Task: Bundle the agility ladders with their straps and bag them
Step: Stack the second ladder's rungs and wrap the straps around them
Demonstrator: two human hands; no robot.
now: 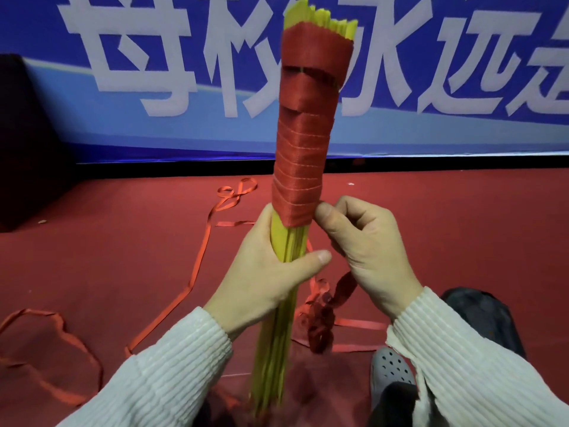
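Closest in, two arms in white ribbed sleeves [172, 365] reach forward. A grey shoe [391, 372] with holes sits low on the right, beside a dark trouser leg.

The left hand [271, 272] grips a bundle of yellow rungs [286, 241], fingers and thumb curled round it. The bundle stands almost upright, leaning a little to the right. Its bottom end is blurry.

The right hand [366, 251] is just beside the bundle, fingers curled, pinching the red strap [301, 167] at the lowest wrap. The strap winds round the top half of the bundle. Yellow tips poke out above it. A dark red tail hangs below the right hand.

More loose strap [197, 266] lies in loops on the red floor [462, 217], left and behind. The floor to the right is open.

Farthest back hangs a blue banner [184, 124] with big white letters. A dark box [24, 143] stands at the left edge.
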